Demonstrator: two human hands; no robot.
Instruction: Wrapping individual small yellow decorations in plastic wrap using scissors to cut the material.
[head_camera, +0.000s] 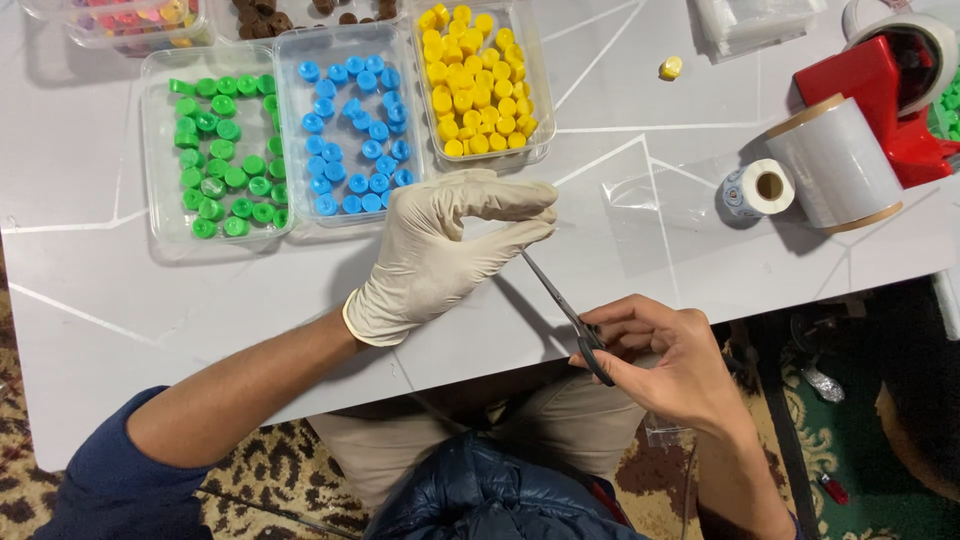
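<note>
scissors (560, 300) held slantwise above the near edge of the white bench (100, 300), handles clamped in the bare right hand (665, 365), blade tips running up into the pinched fingers of the gloved left hand (440, 250). left grip closed tight, thumb against fingertips, around the blade tips and perhaps something thin and clear; too small to tell what. stiff and light by the look of them, slim steel, sharp at the point, so best taken by the dark handle loops and not the blades. behind the glove sat three clear trays of bottle caps: green caps (222, 155), blue caps (355, 135), yellow caps (475, 80). off to the right lay a clear plastic bag (670, 205), a small roll of labels (760, 187), a big roll of clear film (840, 165) and a red tape dispenser (885, 85). one loose yellow cap (671, 67) apart from the rest.
</note>
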